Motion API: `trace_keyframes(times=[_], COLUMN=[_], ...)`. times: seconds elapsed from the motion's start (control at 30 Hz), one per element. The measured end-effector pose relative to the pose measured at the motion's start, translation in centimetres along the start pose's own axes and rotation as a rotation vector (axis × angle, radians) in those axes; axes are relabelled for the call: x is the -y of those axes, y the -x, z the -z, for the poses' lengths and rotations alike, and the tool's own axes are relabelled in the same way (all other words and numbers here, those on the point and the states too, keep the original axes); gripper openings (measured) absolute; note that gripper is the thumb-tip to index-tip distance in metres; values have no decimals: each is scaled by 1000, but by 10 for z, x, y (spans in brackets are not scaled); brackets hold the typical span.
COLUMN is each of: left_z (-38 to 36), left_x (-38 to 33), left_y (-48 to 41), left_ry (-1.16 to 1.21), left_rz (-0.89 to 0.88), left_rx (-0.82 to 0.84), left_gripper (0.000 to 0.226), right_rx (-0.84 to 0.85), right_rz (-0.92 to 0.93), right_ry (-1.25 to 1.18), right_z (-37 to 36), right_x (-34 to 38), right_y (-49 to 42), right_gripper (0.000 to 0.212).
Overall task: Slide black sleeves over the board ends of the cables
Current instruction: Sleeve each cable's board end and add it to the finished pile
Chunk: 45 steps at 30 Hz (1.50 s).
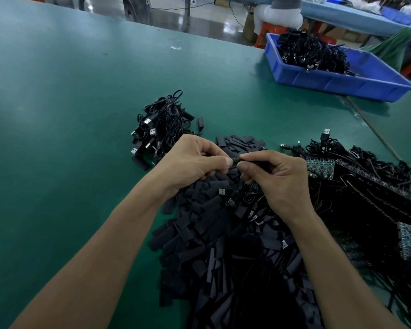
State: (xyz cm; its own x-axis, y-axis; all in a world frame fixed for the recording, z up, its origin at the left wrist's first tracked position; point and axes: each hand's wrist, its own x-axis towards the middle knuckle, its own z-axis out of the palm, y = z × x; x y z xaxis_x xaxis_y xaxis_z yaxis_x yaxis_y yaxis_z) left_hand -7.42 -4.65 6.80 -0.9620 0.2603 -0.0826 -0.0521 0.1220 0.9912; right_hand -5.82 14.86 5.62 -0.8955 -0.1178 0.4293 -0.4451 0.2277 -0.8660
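The green desk (69,115) carries a broad heap of black sleeves (211,257). To its right lies a tangle of cables (365,167) with circuit boards (319,167), and a smaller cable pile (161,124) sits beyond. Above the heap the left hand (190,160) and right hand (275,176) meet, the fingers of each pinched narrow on one thin black piece (235,159) between them. A loose pinch could drop it into the matching black heap, or a sleeve could snag on a board corner. The fingers hide whether sleeve and cable have joined, and the board end cannot be made out.

Blue bin (330,83), green table (69,103), orange stool (269,27)
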Motion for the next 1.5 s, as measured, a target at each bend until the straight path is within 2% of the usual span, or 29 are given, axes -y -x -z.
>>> trace_keyframes(times=[0.17,0.4,0.53,0.63,0.73,1.03,1.2,1.37,1.5], left_z=[1,-1,-2,-2,-2,-9,-11,-16,-9], left_x=[1,3,4,5,6,5,5,4,4], left_y=[0,-1,-2,-3,-3,-1,-1,0,-2], left_ry=[-12,-20,2,-10,-40,-33,-44,-36,-126], left_rz=[-11,-21,-42,-76,-109,-156,-178,-233,-210], left_rx=[2,3,5,-18,-35,-66,-87,-109,-9], left_gripper=[15,9,9,15,20,34,35,27,43], right_rx=[9,4,-164,-299,-344,-387,-340,-267,-398], right_rz=[-32,-44,-93,-151,-167,-156,-190,-206,-243], right_ry=[-15,90,87,-36,-98,-44,-32,-148,-290], right_z=[-1,0,-2,-10,-18,-33,-35,-33,-26], right_x=[2,5,1,1,3,6,10,17,23], right_y=[-1,-4,-3,0,2,8,8,2,-5], right_gripper=[17,24,37,29,26,32,35,32,29])
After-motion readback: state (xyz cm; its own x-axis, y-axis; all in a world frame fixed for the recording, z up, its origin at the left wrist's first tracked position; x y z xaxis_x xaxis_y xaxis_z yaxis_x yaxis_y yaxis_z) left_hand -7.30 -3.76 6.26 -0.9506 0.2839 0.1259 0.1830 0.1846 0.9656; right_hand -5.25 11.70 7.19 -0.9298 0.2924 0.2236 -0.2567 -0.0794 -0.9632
